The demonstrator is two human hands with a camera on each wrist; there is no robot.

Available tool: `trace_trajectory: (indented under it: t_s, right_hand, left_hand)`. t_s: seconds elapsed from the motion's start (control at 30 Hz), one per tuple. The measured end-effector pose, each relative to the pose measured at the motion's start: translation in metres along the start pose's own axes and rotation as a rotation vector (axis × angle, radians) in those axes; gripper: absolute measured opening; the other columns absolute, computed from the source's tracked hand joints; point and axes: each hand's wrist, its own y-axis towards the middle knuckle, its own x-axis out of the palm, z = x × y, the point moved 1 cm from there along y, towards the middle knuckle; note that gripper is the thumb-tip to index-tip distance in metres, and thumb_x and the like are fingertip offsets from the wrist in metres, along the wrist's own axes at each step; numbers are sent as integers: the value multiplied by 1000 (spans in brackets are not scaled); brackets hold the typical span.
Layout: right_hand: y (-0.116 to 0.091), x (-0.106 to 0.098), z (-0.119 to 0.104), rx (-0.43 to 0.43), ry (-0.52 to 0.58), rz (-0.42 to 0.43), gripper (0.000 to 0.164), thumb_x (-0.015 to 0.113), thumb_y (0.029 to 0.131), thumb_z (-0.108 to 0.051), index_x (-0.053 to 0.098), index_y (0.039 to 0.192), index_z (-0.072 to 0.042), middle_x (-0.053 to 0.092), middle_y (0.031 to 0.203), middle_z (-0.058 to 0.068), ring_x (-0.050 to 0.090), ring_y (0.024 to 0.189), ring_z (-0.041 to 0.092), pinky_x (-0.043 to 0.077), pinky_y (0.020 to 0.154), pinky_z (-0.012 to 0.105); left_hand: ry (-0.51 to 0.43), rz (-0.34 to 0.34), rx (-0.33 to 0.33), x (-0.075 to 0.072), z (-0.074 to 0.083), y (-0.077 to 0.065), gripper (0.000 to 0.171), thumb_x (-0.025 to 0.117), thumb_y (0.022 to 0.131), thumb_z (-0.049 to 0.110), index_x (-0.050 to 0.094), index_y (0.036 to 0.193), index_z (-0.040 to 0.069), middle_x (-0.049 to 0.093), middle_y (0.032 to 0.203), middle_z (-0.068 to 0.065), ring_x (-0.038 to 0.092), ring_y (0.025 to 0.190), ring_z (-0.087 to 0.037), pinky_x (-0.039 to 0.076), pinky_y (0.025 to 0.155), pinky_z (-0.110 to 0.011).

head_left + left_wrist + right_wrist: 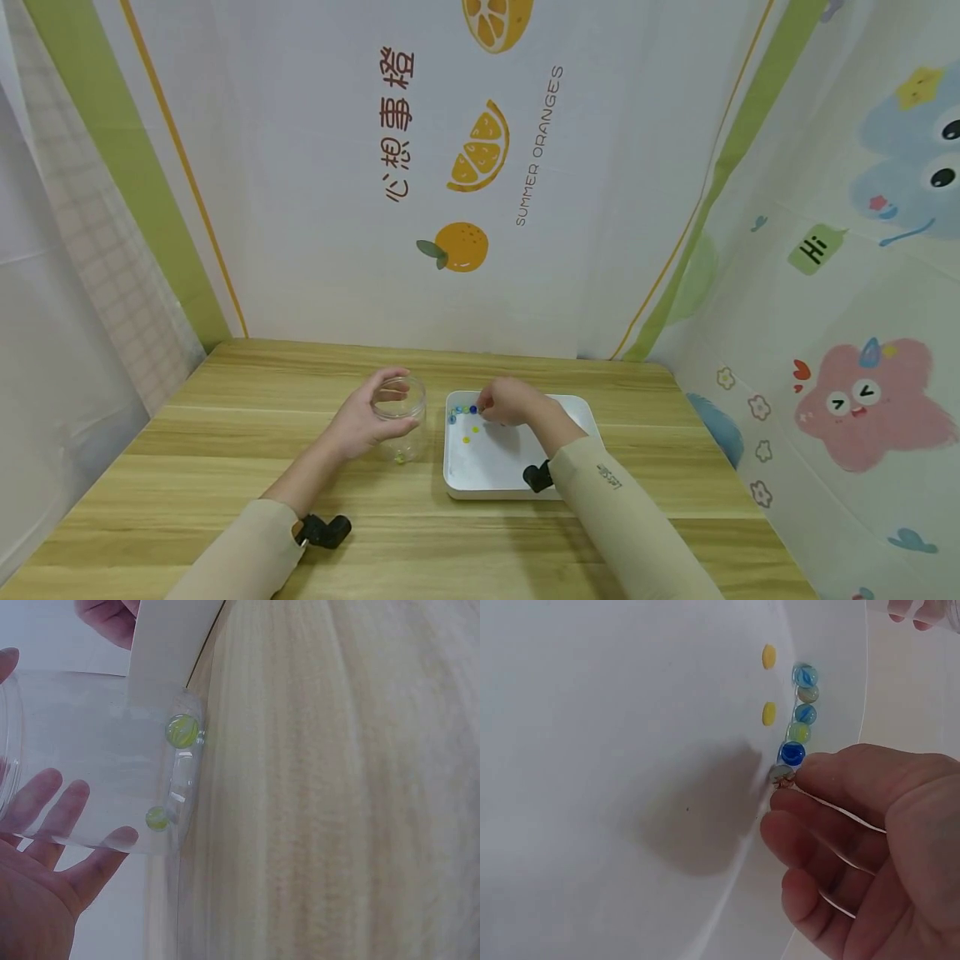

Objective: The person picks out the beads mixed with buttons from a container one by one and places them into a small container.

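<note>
My left hand [358, 423] grips a clear plastic jar [94, 742] from the left side, fingers and thumb round its upper part. The jar stands upright on the table, open at the top. Two yellow-green marbles, one larger-looking [182, 731] and one smaller-looking [157, 818], lie at its bottom. Over the far side of a white tray [487, 471], my right hand [512, 402] pinches a clear marble with a reddish-brown swirl [782, 777] between thumb and fingertip. Beside it a dark blue marble [792, 754] and several other marbles line the tray's edge.
Two flat yellow ovals, one nearer [769, 714] and one farther [769, 657], lie on the tray floor near the marbles. The tray has a raised rim and sits right of the jar on a wooden table [405, 550]. Printed curtains [315, 208] hang behind and at the sides.
</note>
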Motion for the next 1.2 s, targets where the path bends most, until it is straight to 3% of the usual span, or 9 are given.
trace_trajectory:
  t_s: [0.33,0.7,1.2]
  right_hand:
    - [0,1,2,-3,5,6,12,73,105,-12,81,113,-13,72,99,-1,64,81,13,57,74,27]
    - [0,2,1,12,-4,-2,15,73,103,-9,82,115,-11,73,98,0,64,80,13,56,75,28]
    - [-1,4,9,26,-23,-15,15,76,98,-2,81,96,-16,72,96,-1,61,87,16,55,77,29]
  left_hand:
    - [15,3,11,0,1,-1,82,90,91,15,45,160,11,58,152,-29,58,142,-51,66,94,-39]
    - [15,8,1,0,2,0,81,91,90,15,47,158,17,59,152,-27,58,143,-50,65,96,-40]
    - [-9,8,7,-1,6,-3,81,91,91,15,47,159,13,58,153,-30,56,143,-53,66,95,-45]
